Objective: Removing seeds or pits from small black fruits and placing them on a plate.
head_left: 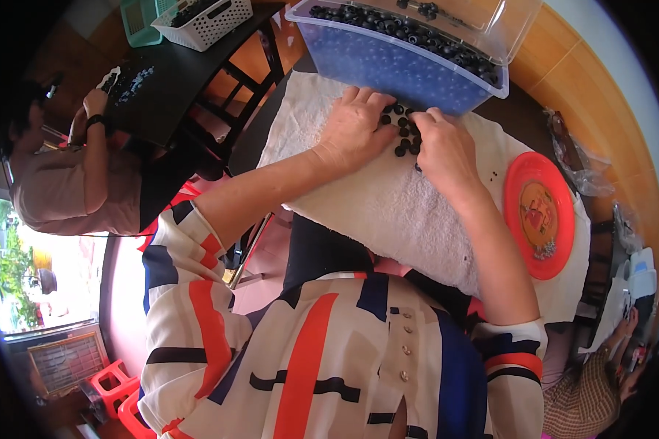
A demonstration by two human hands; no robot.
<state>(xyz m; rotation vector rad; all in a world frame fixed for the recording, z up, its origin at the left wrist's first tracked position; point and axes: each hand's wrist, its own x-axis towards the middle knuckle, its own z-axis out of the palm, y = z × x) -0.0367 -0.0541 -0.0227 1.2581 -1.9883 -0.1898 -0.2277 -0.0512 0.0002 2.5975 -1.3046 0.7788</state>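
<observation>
Small black round pieces, some looking hollow, lie in a loose cluster on a whitish cloth. My left hand rests at the left of the cluster, fingers bent and thumb apart from them. At its right side is my right hand, its fingers curved and touching the nearest pieces; its thumb is mostly hidden. Both hands look open, cupped around the pieces. Just beyond them stands a clear bluish plastic tub filled with similar black pieces.
A red plate with tiny silvery bits lies on the cloth's right side. Clear plastic bags are by the wall. At left, another person works at a dark table with a white basket. Someone else sits at lower right.
</observation>
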